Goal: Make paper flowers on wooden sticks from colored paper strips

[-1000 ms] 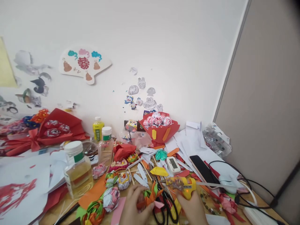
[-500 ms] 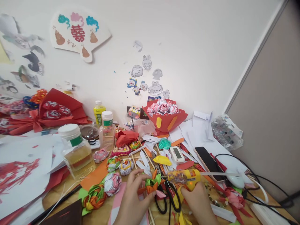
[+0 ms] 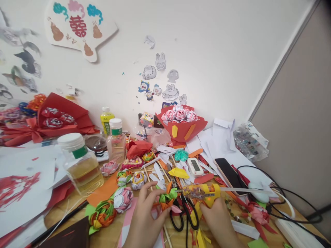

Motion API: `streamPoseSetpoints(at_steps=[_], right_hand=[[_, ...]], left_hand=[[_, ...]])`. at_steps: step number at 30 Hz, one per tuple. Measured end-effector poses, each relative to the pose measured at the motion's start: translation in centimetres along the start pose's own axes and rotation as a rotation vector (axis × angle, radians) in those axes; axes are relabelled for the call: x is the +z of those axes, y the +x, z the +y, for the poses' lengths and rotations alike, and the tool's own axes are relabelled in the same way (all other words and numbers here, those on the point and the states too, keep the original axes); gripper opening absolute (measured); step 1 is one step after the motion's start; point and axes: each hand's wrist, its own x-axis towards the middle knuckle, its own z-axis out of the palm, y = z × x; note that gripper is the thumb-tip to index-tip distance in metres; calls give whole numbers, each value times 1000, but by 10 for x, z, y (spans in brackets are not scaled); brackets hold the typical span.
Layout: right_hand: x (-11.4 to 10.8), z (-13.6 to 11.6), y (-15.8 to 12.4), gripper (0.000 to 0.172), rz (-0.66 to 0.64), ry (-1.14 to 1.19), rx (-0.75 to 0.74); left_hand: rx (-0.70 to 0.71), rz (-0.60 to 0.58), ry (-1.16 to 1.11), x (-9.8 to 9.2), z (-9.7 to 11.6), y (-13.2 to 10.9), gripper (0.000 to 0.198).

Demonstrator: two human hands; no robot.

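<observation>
My left hand [image 3: 146, 218] pinches a small folded paper flower [image 3: 167, 199] in orange and green, just above the desk at the bottom centre. My right hand [image 3: 219, 220] is wrapped round the handle of a yellow hot glue gun [image 3: 204, 192]. Its nozzle points left and sits right beside the flower. A clear glue stick pokes out of the gun's back toward the right. Black-handled scissors [image 3: 184, 217] lie on the desk between my hands.
Finished paper flowers [image 3: 121, 199] lie left of my hands. A big bottle of yellowish liquid [image 3: 80, 165] stands at the left, two smaller bottles [image 3: 116, 139] behind. A red paper bouquet [image 3: 181, 125], a black phone [image 3: 229, 174], a small timer [image 3: 195, 167] and cables [image 3: 281, 203] crowd the desk.
My head has tipped down, so the desk and wall cut-outs sit higher in view. Both hands show more, still holding the flower and glue gun together.
</observation>
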Motion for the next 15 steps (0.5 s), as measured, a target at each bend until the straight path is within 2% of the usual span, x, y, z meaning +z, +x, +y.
streamPoseSetpoints(at_steps=[10, 15], right_hand=[[0, -1, -4, 27, -2, -164, -33], [2, 6, -7, 23, -8, -173, -145]], left_hand=[[169, 75, 176, -5, -1, -4, 22], [265, 96, 277, -6, -4, -6, 25]])
